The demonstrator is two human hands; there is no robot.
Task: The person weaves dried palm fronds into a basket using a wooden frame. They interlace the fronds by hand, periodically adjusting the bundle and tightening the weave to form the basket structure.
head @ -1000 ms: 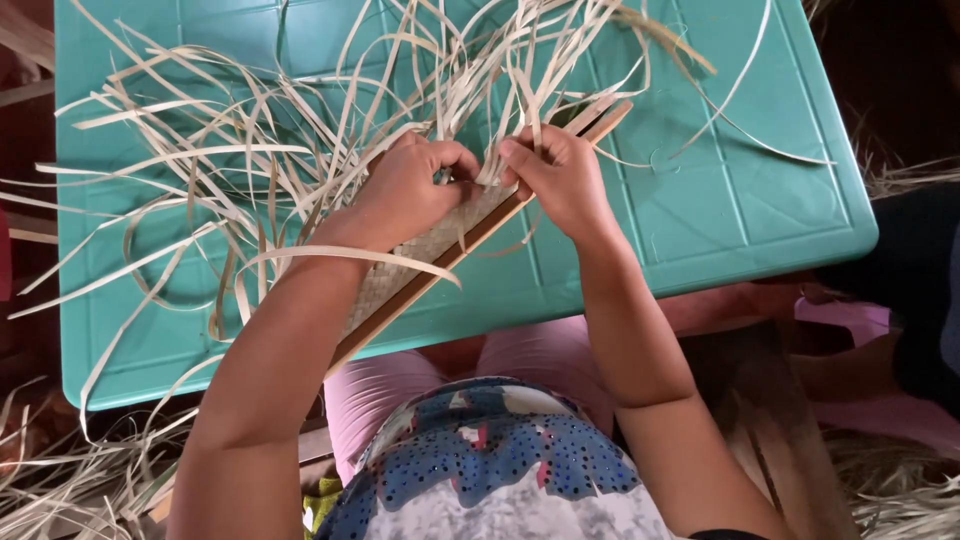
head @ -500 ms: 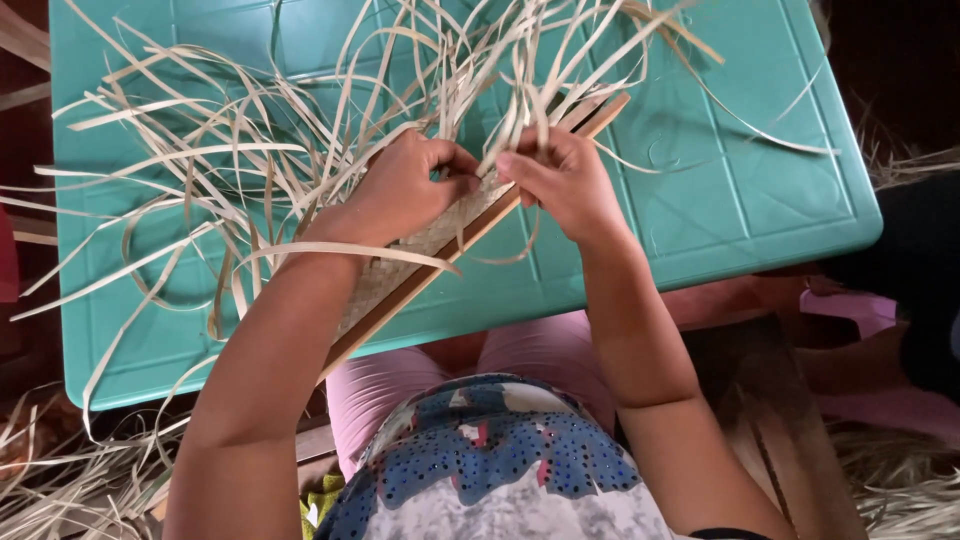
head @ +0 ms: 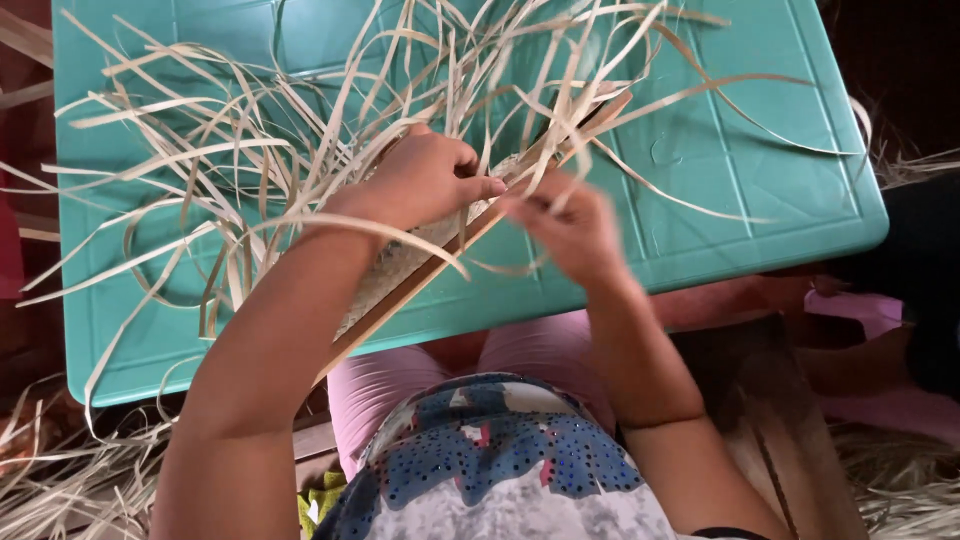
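Head view looks straight down on a teal desk (head: 760,200) with moulded grid lines. Across it lies a weave (head: 400,265), a narrow band of plaited straw clamped along a wooden slat (head: 400,315) that runs diagonally from the near left edge toward the far right. The weave sits at mid-desk, directly under both hands. Loose strips (head: 230,150), pale and flat, fan out from the band in all directions, most of them over the left and far half of the desk; several curl past the left edge.

Left hand (head: 425,180) rests on top of the weave, fingers curled down and closed over the band and the strips beside it, thumb pointing right. One strip arcs over the left wrist. Right hand (head: 570,225) is just to the right of the left, near the slat's upper stretch; it is motion-blurred, fingers drawn together around thin strips, but how tight that grip is cannot be told. The two hands are close, nearly touching at the fingertips.

Below the desk edge show pink trousers (head: 370,385) and a patterned blue and white shirt (head: 500,470). Straw litter (head: 60,480) covers the floor at lower left.
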